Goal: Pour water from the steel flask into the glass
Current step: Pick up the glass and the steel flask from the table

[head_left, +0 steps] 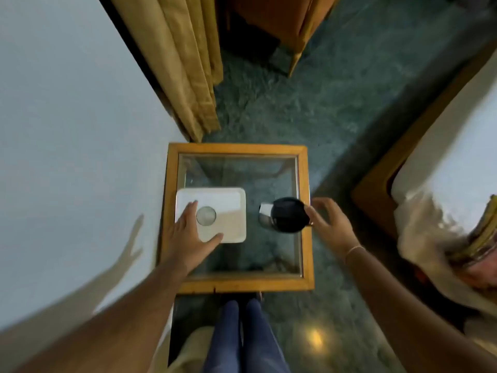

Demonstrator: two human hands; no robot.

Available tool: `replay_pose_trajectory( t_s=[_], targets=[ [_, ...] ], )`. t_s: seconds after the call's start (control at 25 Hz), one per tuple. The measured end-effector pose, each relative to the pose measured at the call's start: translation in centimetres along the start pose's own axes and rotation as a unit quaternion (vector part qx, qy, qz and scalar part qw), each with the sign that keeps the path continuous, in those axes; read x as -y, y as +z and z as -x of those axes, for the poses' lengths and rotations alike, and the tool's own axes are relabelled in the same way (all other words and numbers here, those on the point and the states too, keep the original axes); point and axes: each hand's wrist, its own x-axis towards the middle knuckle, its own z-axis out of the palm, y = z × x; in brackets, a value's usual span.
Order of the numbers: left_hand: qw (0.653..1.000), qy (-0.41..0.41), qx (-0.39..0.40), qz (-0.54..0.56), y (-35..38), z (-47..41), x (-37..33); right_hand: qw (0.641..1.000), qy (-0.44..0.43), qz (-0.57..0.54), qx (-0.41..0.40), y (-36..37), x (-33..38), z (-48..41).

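Note:
A clear glass (206, 215) stands upright on a white square tray (228, 201) at the left of a small glass-topped table (236, 284). My left hand (189, 235) lies spread around the glass from the left, thumb and fingers apart, beside it but not closed on it. The steel flask (265, 216) with a black round lid (289, 215) stands at the table's right side. My right hand (329, 224) hovers just right of the lid, fingers spread, fingertips at the lid's rim.
The table has a wooden frame and stands on dark green carpet. A pale wall is on the left, tan curtains (185, 76) behind, a wooden chair (271, 25) beyond. A bed or sofa edge with cloth (443, 238) lies on the right. My legs (242, 337) are below the table.

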Motion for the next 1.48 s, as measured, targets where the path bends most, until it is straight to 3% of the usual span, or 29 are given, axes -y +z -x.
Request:
replay_pose_trajectory(
  t_s=[0.12,0.28,0.48,0.64,0.96,1.08,1.28,1.48],
  targets=[
    [0.99,-0.103,-0.02,0.092,5.1,-2.3,4.2,0.999,0.002,-0.03,0.038,2.4,-2.8,-3.6],
    [0.947,-0.234,-0.037,0.215,9.5,-6.1,6.8,0.994,-0.028,-0.059,0.082,3.0,-5.5,-6.2],
    [0.949,-0.199,-0.073,0.233,11.7,-9.8,7.8,0.982,-0.022,-0.08,0.167,3.6,-8.0,-7.4],
    [0.954,-0.176,-0.075,0.23,11.7,-11.2,8.4,0.962,-0.004,-0.17,0.212,4.2,-9.1,-6.1],
    [0.972,-0.134,-0.025,0.194,8.9,-9.2,8.1,0.932,0.001,-0.359,0.047,8.7,-4.3,-3.4],
    [0.973,-0.114,-0.041,0.197,6.3,-6.9,6.2,0.912,0.03,-0.409,-0.003,7.7,-0.8,-2.3],
    [0.972,-0.086,-0.075,0.205,0.6,-4.1,-0.5,0.881,-0.023,-0.472,-0.035,2.3,5.0,1.1],
    [0.973,-0.007,-0.107,0.202,-8.4,-1.8,-9.8,0.836,-0.097,-0.531,-0.1,-7.0,15.3,4.0]
  ],
)
